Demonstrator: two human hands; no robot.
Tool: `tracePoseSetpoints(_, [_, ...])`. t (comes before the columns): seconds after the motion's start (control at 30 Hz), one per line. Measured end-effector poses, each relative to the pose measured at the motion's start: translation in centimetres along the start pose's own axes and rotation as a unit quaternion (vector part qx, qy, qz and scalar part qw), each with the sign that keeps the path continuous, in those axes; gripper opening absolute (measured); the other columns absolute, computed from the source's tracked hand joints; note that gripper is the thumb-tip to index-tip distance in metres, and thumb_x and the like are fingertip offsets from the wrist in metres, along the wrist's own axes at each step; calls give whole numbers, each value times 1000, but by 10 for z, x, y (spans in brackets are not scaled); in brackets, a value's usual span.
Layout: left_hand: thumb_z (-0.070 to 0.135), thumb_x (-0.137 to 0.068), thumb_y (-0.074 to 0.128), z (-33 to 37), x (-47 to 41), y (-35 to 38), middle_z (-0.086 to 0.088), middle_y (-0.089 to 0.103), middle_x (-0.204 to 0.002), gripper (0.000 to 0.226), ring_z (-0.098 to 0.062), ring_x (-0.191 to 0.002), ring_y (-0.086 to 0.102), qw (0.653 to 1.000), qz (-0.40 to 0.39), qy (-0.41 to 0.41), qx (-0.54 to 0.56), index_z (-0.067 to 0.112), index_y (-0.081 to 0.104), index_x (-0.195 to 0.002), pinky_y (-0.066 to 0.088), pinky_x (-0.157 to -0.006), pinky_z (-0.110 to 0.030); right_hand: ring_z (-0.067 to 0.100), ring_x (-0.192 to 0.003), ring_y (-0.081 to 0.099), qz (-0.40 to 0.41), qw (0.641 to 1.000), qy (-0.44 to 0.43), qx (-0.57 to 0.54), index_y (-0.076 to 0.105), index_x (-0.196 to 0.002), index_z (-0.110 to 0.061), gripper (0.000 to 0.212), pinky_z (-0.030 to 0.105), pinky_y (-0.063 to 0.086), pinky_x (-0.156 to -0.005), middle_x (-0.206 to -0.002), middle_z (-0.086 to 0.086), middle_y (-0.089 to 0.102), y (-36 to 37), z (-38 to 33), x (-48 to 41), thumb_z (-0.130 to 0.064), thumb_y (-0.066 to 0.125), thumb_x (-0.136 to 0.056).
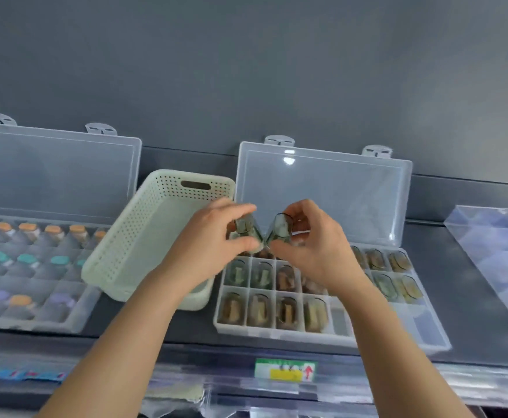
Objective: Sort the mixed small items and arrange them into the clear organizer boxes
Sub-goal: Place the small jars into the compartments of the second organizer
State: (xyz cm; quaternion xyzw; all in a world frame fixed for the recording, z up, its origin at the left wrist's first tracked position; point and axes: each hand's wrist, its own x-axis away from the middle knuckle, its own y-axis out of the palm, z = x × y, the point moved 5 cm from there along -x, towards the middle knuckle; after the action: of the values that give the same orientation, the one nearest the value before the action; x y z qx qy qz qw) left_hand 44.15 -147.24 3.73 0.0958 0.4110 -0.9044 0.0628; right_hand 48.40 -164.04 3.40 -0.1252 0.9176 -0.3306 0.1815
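You face a grey wall (276,55) behind the desk (464,297). A clear sheet (494,245) lies at your right, and a green-and-yellow label (284,371) sits on the front edge.

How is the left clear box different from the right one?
The left clear plastic box holds bottles with orange, teal, purple caps; the right clear plastic box holds greenish-brown pieces. Left hand and right hand hold pieces over the right box, not the left. Both stand open.
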Motion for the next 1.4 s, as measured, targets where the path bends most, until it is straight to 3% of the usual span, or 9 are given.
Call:
tracePoseSetpoints(0.1, [39, -85, 66, 31, 19, 34, 20, 44, -122, 57, 3, -107, 40, 999, -36, 18, -12, 37, 45, -138, 33, -88, -21, 5, -78, 55, -8, 1000, -12, 12, 56, -97, -23, 36, 19, 48, -67, -87, -8, 59, -28, 20, 34, -27, 76, -66])
tracePoseSetpoints(0.33, [29, -88, 64, 85, 46, 102, 16, 43, -133, 58, -1, -118, 38, 997, -68, 37, -27, 33, 41, -141, 30, -98, -20, 5, -83, 55, -27, 999, 15, 35, 55, -104, -23, 42, 16, 47, -72, -93, -9, 58, -71, 75, 87, -17, 76, -68])
tracePoseSetpoints(0.53, [31, -87, 66, 102, 53, 140, 11, 42, -140, 57, -8, -129, 38, 992, -79, 25, -93, 27, 44, -138, 31, -104, -25, -4, -87, 53, -37, 997, 5, 64, 59, -116, -25, 47, 0, 40, -71, -97, -20, 51, -89, 101, 108, -21, 74, -71])
tracePoseSetpoints(0.77, [32, -84, 68, 101, 45, 153, 7, 46, -134, 61, -11, -125, 41, 983, -105, -1, -151, 23, 44, -139, 36, -102, -28, 4, -86, 52, -54, 993, -30, 97, 61, -119, -21, 47, 2, 37, -71, -105, -9, 60, -85, 104, 105, -25, 74, -74])
tracePoseSetpoints(0.97, [38, -87, 64, 98, 41, 155, 7, 48, -134, 60, -13, -124, 40, 972, -139, -9, -190, 26, 42, -141, 33, -105, -35, 14, -95, 53, -100, 983, -29, 153, 58, -123, -21, 50, 20, 42, -82, -108, -2, 59, -70, 111, 102, -33, 72, -77])
tracePoseSetpoints(1.13, [37, -89, 60, 97, 42, 157, 9, 44, -136, 58, -14, -126, 38, 968, -149, -11, -201, 29, 39, -143, 29, -107, -40, 14, -104, 50, -122, 979, -25, 162, 63, -119, -21, 51, 21, 39, -86, -109, -3, 59, -64, 118, 101, -45, 73, -75])
tracePoseSetpoints(1.4, [37, -90, 60, 96, 45, 154, 9, 45, -134, 50, -13, -122, 39, 971, -150, -11, -185, 29, 47, -138, 28, -105, -36, 10, -96, 52, -131, 976, -30, 170, 64, -120, -25, 47, 19, 42, -81, -108, -6, 61, -63, 118, 97, -47, 70, -78])
